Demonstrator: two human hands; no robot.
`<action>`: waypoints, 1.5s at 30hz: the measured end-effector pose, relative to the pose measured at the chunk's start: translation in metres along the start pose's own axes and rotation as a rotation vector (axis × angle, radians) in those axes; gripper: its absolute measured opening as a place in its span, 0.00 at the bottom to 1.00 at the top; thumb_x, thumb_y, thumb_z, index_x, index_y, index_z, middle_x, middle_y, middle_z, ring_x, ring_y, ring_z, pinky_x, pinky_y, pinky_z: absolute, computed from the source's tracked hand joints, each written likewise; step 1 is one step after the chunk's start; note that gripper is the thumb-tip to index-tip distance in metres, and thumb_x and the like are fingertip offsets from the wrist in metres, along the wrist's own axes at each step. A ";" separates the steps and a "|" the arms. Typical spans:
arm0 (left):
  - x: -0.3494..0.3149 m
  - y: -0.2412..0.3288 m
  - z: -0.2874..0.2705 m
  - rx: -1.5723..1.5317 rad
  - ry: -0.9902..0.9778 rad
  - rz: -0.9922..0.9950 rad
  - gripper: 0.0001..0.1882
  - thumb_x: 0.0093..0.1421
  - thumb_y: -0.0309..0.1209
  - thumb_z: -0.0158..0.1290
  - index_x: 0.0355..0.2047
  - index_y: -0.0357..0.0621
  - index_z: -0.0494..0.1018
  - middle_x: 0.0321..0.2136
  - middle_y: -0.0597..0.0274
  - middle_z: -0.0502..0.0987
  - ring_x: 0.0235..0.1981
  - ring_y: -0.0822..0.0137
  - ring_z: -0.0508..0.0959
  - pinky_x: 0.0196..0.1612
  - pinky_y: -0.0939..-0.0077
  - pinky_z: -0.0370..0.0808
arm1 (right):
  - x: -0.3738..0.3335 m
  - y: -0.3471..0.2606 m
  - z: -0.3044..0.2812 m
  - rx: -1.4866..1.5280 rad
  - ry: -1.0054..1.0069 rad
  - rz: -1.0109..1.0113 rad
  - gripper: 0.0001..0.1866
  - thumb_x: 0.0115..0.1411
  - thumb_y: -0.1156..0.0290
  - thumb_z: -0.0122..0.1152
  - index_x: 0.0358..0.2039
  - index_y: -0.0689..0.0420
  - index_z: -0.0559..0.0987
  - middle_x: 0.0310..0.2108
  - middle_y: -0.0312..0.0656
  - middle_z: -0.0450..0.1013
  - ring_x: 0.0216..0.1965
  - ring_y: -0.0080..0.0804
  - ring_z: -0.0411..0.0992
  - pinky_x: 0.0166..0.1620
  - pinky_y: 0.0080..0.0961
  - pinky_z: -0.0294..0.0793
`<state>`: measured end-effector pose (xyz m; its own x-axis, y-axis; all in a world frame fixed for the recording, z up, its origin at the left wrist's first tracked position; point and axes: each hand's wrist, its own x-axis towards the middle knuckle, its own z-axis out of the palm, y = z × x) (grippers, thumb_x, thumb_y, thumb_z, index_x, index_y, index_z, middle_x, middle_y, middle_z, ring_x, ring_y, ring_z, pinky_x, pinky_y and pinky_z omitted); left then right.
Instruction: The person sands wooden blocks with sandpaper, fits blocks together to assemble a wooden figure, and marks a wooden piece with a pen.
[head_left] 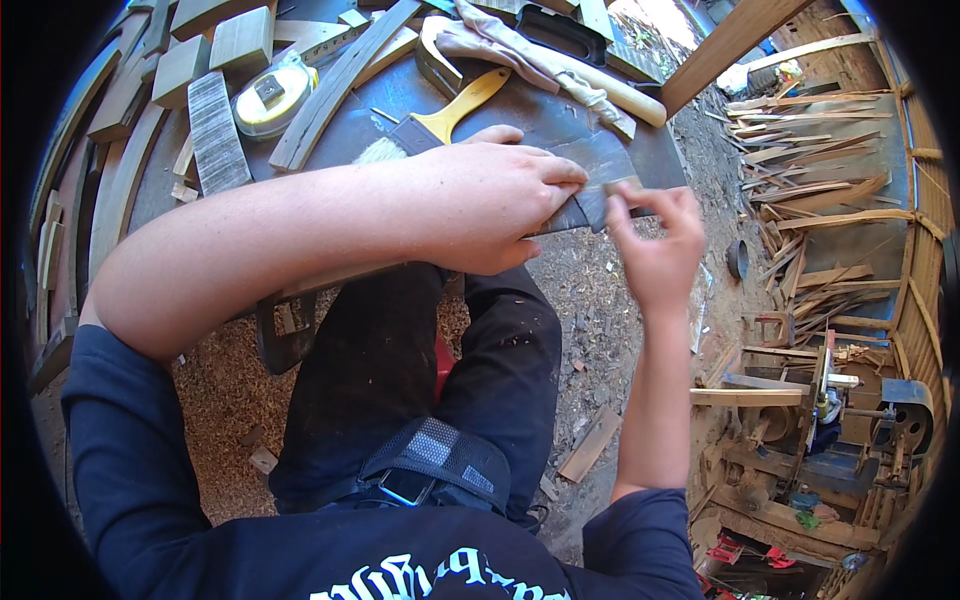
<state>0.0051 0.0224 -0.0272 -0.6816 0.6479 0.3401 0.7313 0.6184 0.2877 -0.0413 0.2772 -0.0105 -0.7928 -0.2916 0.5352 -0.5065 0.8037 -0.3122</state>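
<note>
A dark grey sheet that looks like sandpaper lies at the right edge of the table, with one corner hanging over. My left hand bears down on its left side, fingers bent over it and thumb near the table edge. Thumb and fingers of my right hand are pinched on the sheet's right end, where a small tan patch shows; this hand is slightly blurred. Just beyond my left forearm is a wide paintbrush with a yellow handle, its pale bristles partly behind the arm.
A yellow tape measure sits among wooden blocks and strips on the left of the dark table. A wooden-handled tool and a cloth lie at the back. Split wood and machinery stand right. Shavings cover the floor.
</note>
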 end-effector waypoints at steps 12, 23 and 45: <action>-0.001 -0.001 -0.009 -0.049 -0.014 0.002 0.29 0.59 0.32 0.60 0.59 0.28 0.73 0.66 0.49 0.71 0.65 0.56 0.72 0.70 0.54 0.63 | 0.009 0.000 -0.010 0.147 -0.211 -0.256 0.09 0.53 0.72 0.77 0.36 0.56 0.89 0.31 0.38 0.75 0.34 0.27 0.74 0.39 0.25 0.72; 0.005 0.001 -0.013 -0.046 -0.062 -0.011 0.29 0.60 0.32 0.59 0.59 0.29 0.73 0.67 0.50 0.70 0.67 0.57 0.70 0.70 0.54 0.62 | 0.034 0.019 -0.011 0.122 -0.171 0.058 0.11 0.48 0.69 0.79 0.33 0.55 0.89 0.29 0.40 0.74 0.32 0.31 0.75 0.40 0.27 0.76; -0.001 0.000 -0.010 -0.003 -0.069 -0.026 0.30 0.59 0.32 0.58 0.61 0.30 0.72 0.67 0.51 0.69 0.66 0.58 0.70 0.70 0.51 0.61 | 0.054 -0.033 -0.032 0.054 -0.580 0.006 0.10 0.50 0.67 0.75 0.33 0.57 0.90 0.33 0.45 0.79 0.29 0.31 0.79 0.37 0.26 0.79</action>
<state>0.0058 0.0171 -0.0190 -0.7000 0.6609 0.2705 0.7137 0.6339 0.2981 -0.0565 0.2515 0.0533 -0.8440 -0.5359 0.0204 -0.5060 0.7831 -0.3615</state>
